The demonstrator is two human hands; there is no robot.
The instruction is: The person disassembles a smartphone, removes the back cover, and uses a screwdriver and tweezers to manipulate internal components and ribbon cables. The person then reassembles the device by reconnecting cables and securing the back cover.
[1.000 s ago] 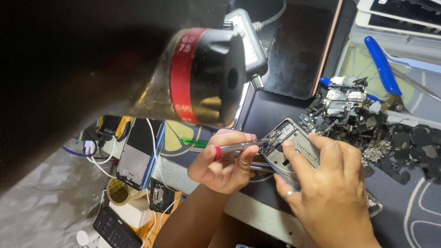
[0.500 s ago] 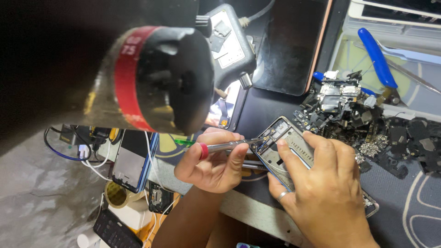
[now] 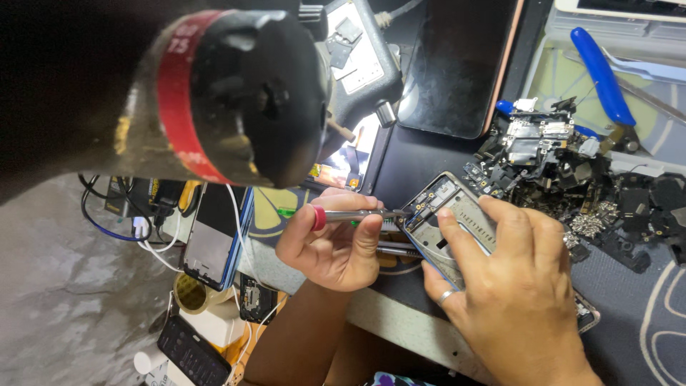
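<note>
My left hand (image 3: 336, 246) grips a thin screwdriver (image 3: 354, 214) with a red collar and a silver shaft. Its tip rests against the upper left edge of an opened phone frame (image 3: 446, 211). My right hand (image 3: 514, 293), with a ring on one finger, lies over the frame and presses it down on the dark mat (image 3: 629, 329). The fingers cover the frame's lower half. A second metal tool (image 3: 396, 246) pokes out between the two hands.
A big blurred black cylinder with a red band (image 3: 236, 100) hangs close to the camera, hiding the upper left. A pile of small phone parts (image 3: 572, 164), blue-handled pliers (image 3: 600, 75) and a dark screen panel (image 3: 457, 64) lie behind. A blue phone (image 3: 214, 236), cables (image 3: 121, 214) and a tape roll (image 3: 189, 293) sit left.
The view has shifted, so the black cylinder slid left across it. Both hands stay on the phone frame, and the screwdriver keeps pointing at its upper left edge.
</note>
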